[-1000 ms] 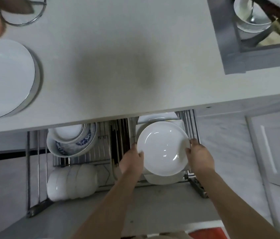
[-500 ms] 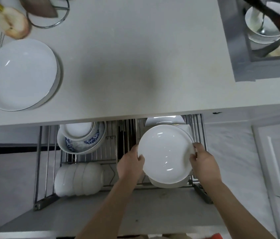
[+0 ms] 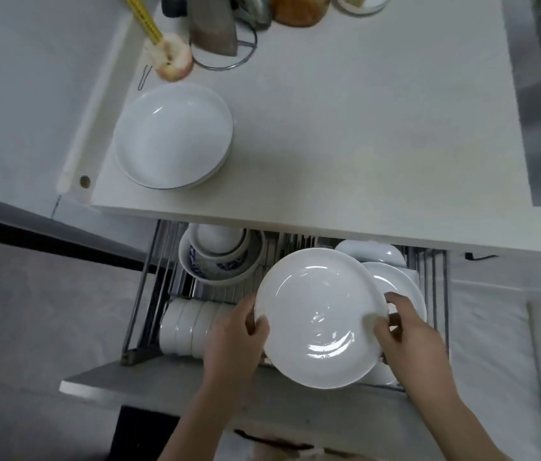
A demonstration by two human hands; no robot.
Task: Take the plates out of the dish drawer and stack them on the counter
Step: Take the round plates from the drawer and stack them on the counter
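Head view: left hand and right hand, each grip pinching a rim, have lifted a white plate higher above the dish drawer, ready for the stack on the counter.

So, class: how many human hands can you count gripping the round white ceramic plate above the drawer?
2: the left hand holds the round white ceramic plate at its left rim; the right hand holds its right rim.

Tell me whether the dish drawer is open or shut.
Open. The dish drawer is pulled out past the counter edge, exposing bowls and plates, and both hands hold a white plate above it.
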